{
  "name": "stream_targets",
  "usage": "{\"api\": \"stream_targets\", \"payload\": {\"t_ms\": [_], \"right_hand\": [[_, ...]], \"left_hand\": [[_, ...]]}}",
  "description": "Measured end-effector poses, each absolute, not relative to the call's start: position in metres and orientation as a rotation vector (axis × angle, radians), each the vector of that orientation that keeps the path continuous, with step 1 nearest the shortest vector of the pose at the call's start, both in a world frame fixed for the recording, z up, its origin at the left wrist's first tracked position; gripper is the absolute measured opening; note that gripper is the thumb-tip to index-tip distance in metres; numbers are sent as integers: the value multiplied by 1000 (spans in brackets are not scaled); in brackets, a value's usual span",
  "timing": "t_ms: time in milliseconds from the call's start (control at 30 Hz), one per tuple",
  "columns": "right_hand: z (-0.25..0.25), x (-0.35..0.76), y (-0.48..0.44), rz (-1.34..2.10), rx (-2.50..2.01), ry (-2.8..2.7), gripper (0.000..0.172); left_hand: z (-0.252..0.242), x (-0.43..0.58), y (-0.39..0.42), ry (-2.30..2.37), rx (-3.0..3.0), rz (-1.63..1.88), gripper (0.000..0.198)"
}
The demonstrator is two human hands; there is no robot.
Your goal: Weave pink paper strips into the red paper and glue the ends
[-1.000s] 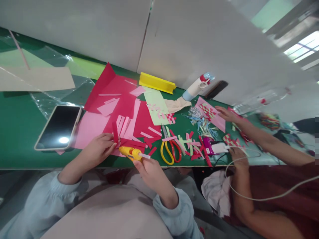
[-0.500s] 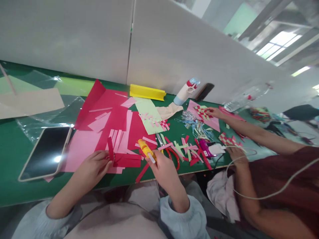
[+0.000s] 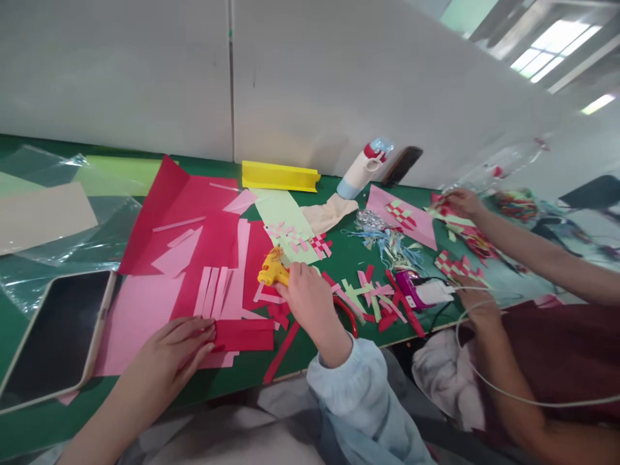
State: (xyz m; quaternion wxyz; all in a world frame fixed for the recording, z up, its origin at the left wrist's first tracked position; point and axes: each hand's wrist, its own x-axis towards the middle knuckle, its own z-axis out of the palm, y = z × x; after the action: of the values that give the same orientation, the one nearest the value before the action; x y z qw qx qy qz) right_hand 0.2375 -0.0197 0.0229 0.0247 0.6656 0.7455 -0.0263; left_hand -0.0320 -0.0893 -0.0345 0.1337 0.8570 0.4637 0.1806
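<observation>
My right hand (image 3: 310,300) is wrapped round the handle of a small yellow glue gun (image 3: 274,270), whose nozzle is over the paper pieces mid-table. On the left, my left hand (image 3: 177,352) rests with its fingertips at the left end of a red paper strip (image 3: 245,334); whether it pinches the strip is hard to tell. Pink strips (image 3: 213,287) lie just above it on red paper (image 3: 213,223). Red-handled scissors (image 3: 349,316) are partly hidden behind my right hand. A green sheet (image 3: 281,210) bears small pink pieces.
A phone (image 3: 55,336) lies at the left beside clear plastic (image 3: 104,226). Behind are a yellow folded piece (image 3: 279,176) and a white bottle (image 3: 358,171). Mixed strips (image 3: 371,294) and a purple device (image 3: 411,290) lie right, near another person's hands (image 3: 477,303).
The glue gun in my right hand has moved up and left and turned. My left hand has lowered onto the red strip; the upright red piece at its fingers no longer shows.
</observation>
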Motion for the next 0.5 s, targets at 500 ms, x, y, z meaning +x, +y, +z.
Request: {"api": "stream_targets", "payload": {"t_ms": [500], "right_hand": [[9, 224, -14, -271, 1974, 2308, 39]], "left_hand": [[-37, -38, -86, 1327, 2442, 507, 41]]}}
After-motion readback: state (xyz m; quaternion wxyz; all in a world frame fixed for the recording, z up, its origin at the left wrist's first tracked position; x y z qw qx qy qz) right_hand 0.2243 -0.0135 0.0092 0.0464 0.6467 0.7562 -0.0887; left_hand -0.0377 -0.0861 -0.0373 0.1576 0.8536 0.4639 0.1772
